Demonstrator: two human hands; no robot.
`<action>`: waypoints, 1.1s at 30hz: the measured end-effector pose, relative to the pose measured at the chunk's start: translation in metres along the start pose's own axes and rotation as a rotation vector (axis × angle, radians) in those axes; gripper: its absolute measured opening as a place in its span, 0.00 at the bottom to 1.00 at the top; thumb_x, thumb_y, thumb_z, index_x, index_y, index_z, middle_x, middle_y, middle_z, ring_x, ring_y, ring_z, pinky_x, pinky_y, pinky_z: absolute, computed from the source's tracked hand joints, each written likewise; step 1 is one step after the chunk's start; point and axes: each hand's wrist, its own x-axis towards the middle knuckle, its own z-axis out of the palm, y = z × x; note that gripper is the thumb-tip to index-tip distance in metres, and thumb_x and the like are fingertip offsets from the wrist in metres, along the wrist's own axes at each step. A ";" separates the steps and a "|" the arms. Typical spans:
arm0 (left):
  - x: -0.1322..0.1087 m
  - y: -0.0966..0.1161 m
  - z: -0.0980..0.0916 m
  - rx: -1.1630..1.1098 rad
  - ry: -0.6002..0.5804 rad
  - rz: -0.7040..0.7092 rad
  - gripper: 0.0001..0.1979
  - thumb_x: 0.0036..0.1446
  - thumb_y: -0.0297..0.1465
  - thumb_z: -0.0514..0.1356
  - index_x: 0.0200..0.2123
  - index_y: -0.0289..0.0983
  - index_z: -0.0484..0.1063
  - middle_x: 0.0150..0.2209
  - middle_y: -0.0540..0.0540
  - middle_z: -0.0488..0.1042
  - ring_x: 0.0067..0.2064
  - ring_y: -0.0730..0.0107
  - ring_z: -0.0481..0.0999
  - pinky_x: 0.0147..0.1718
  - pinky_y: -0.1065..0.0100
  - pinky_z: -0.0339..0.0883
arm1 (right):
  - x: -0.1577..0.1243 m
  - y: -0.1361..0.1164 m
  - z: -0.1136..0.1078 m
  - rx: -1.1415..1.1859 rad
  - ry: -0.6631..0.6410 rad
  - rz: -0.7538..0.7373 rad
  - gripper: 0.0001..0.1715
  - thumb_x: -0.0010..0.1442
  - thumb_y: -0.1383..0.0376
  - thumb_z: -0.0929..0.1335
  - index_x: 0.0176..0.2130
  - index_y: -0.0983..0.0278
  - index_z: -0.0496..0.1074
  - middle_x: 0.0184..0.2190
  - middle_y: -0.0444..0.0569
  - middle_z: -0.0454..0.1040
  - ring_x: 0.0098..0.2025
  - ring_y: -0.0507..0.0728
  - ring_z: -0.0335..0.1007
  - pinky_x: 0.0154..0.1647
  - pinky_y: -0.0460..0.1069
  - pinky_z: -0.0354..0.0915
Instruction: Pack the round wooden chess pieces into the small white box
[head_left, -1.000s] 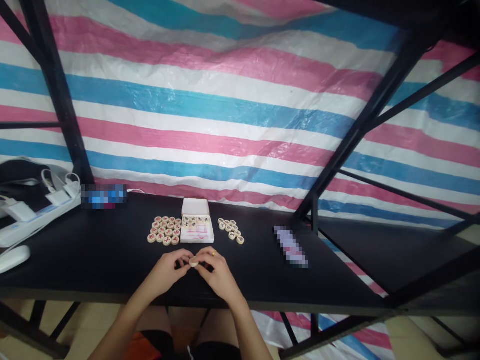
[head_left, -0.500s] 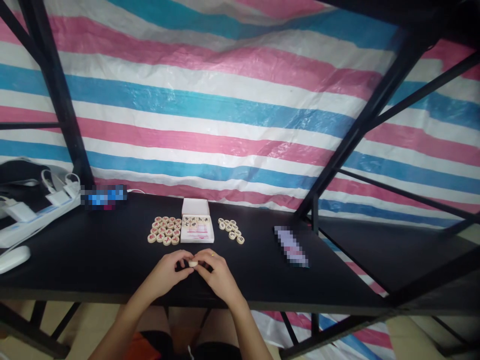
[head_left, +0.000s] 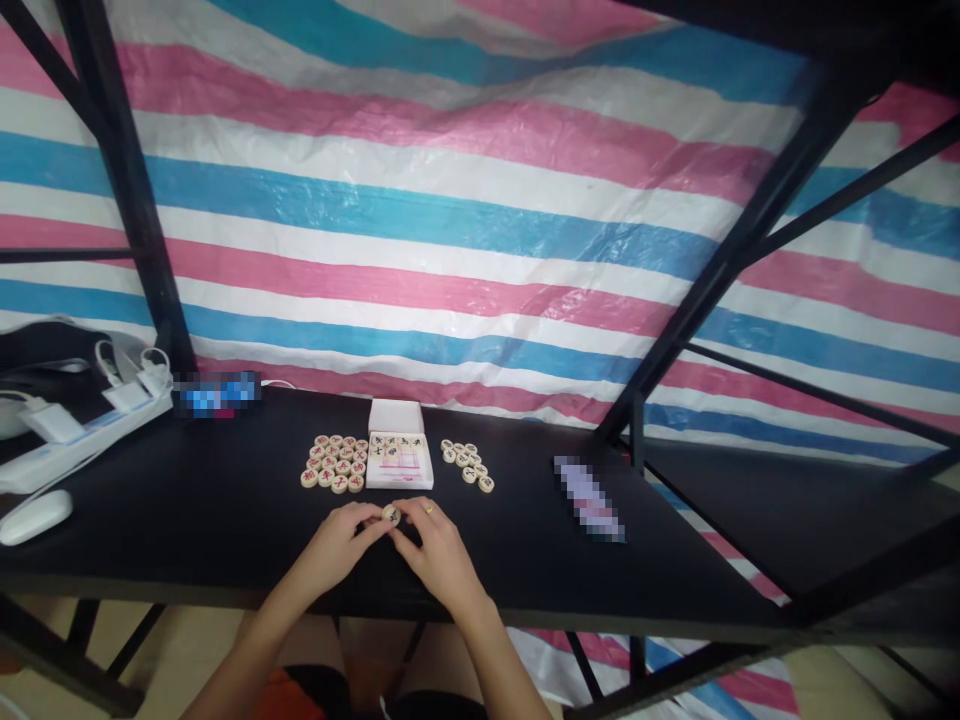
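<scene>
A round Chinese chess piece [head_left: 391, 516] with a dark character is held up between both hands, its marked face toward me. My left hand [head_left: 341, 541] pinches it from the left with thumb and fingers. From the right, my right hand [head_left: 433, 545], with a ring on one finger, has its fingertips on the edge of the same piece. Just beyond the hands lies an open white box [head_left: 400, 478] holding several black-marked pieces [head_left: 397, 443] along its far side. To its left sit rows of red-marked pieces [head_left: 335, 464]; to its right is a looser group of black-marked pieces [head_left: 465, 458].
A blurred-out phone-like object [head_left: 589, 498] lies on the right of the black table [head_left: 195, 510]. At the left are a white power strip [head_left: 90, 430] with plugs, a white mouse [head_left: 36, 517] and a pixelated blue item [head_left: 217, 395]. Black metal posts and a striped sheet stand behind.
The chess piece has turned from edge-on to showing its marked face. Both hands stay close together around it. The whole view has shifted slightly.
</scene>
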 end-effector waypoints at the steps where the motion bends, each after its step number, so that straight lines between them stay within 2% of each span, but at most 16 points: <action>1: 0.000 0.001 0.000 0.000 -0.005 0.001 0.13 0.59 0.38 0.53 0.35 0.39 0.76 0.34 0.48 0.77 0.35 0.66 0.74 0.36 0.69 0.65 | 0.001 0.000 -0.001 -0.025 0.001 -0.008 0.15 0.59 0.67 0.65 0.47 0.60 0.69 0.42 0.50 0.72 0.44 0.58 0.67 0.47 0.52 0.65; 3: -0.001 0.001 0.000 0.015 0.010 0.014 0.14 0.61 0.38 0.52 0.36 0.40 0.76 0.36 0.47 0.77 0.38 0.65 0.74 0.40 0.67 0.65 | 0.007 0.002 -0.004 -0.074 0.026 -0.016 0.15 0.58 0.69 0.65 0.47 0.61 0.69 0.42 0.51 0.72 0.45 0.59 0.66 0.48 0.53 0.64; 7: -0.001 -0.002 0.000 0.103 0.145 0.053 0.12 0.61 0.34 0.52 0.36 0.39 0.74 0.38 0.45 0.75 0.44 0.62 0.72 0.47 0.62 0.63 | 0.037 0.021 -0.020 -0.187 0.085 0.043 0.16 0.57 0.69 0.65 0.46 0.63 0.70 0.42 0.52 0.70 0.47 0.59 0.65 0.49 0.53 0.63; 9: -0.001 -0.005 0.001 0.135 0.178 0.058 0.10 0.60 0.31 0.53 0.36 0.39 0.74 0.37 0.45 0.75 0.43 0.62 0.71 0.46 0.61 0.64 | 0.059 0.034 -0.027 -0.255 0.027 0.078 0.17 0.57 0.68 0.65 0.47 0.65 0.71 0.42 0.53 0.70 0.46 0.59 0.66 0.50 0.52 0.61; 12: 0.000 -0.008 0.003 0.155 0.177 0.063 0.09 0.58 0.29 0.53 0.35 0.39 0.74 0.37 0.46 0.75 0.42 0.62 0.72 0.45 0.61 0.65 | 0.091 0.053 -0.028 -0.376 -0.182 0.121 0.16 0.56 0.68 0.66 0.45 0.65 0.73 0.40 0.52 0.72 0.43 0.57 0.67 0.47 0.48 0.60; 17: -0.001 -0.008 0.004 0.173 0.142 0.072 0.09 0.58 0.28 0.54 0.36 0.40 0.74 0.37 0.46 0.75 0.42 0.63 0.71 0.45 0.61 0.65 | 0.118 0.074 -0.015 -0.417 -0.249 0.162 0.12 0.51 0.71 0.67 0.38 0.64 0.76 0.35 0.50 0.75 0.39 0.56 0.69 0.41 0.46 0.60; 21: -0.002 -0.007 0.004 0.157 0.107 0.080 0.10 0.59 0.29 0.53 0.37 0.40 0.75 0.37 0.46 0.75 0.42 0.63 0.72 0.44 0.62 0.65 | 0.118 0.079 -0.009 -0.432 -0.239 0.156 0.12 0.52 0.73 0.67 0.38 0.64 0.75 0.35 0.50 0.75 0.39 0.56 0.69 0.39 0.46 0.59; 24: -0.002 -0.005 0.003 0.154 0.098 0.071 0.10 0.59 0.29 0.53 0.37 0.40 0.75 0.37 0.46 0.75 0.42 0.63 0.71 0.44 0.62 0.65 | 0.115 0.077 -0.007 -0.431 -0.231 0.116 0.09 0.55 0.71 0.66 0.35 0.62 0.76 0.37 0.49 0.75 0.41 0.55 0.68 0.42 0.46 0.59; 27: -0.002 -0.003 0.002 0.152 0.088 0.067 0.10 0.59 0.29 0.53 0.37 0.40 0.74 0.37 0.46 0.75 0.42 0.63 0.71 0.44 0.62 0.65 | 0.111 0.073 -0.009 -0.432 -0.209 0.091 0.10 0.59 0.69 0.65 0.36 0.62 0.77 0.39 0.49 0.75 0.41 0.55 0.68 0.46 0.47 0.58; 30: -0.002 -0.002 0.001 0.153 0.077 0.060 0.10 0.59 0.29 0.53 0.37 0.40 0.74 0.37 0.46 0.75 0.42 0.63 0.71 0.44 0.62 0.65 | 0.100 0.071 -0.022 -0.436 -0.152 0.082 0.13 0.61 0.68 0.64 0.43 0.62 0.75 0.43 0.51 0.73 0.44 0.56 0.66 0.49 0.49 0.58; 33: -0.002 -0.003 0.002 0.162 0.080 0.057 0.10 0.59 0.30 0.53 0.37 0.40 0.74 0.37 0.46 0.75 0.41 0.63 0.72 0.43 0.62 0.65 | 0.074 0.075 -0.046 -0.470 -0.037 0.121 0.16 0.61 0.68 0.62 0.47 0.62 0.73 0.44 0.52 0.73 0.45 0.58 0.66 0.49 0.50 0.58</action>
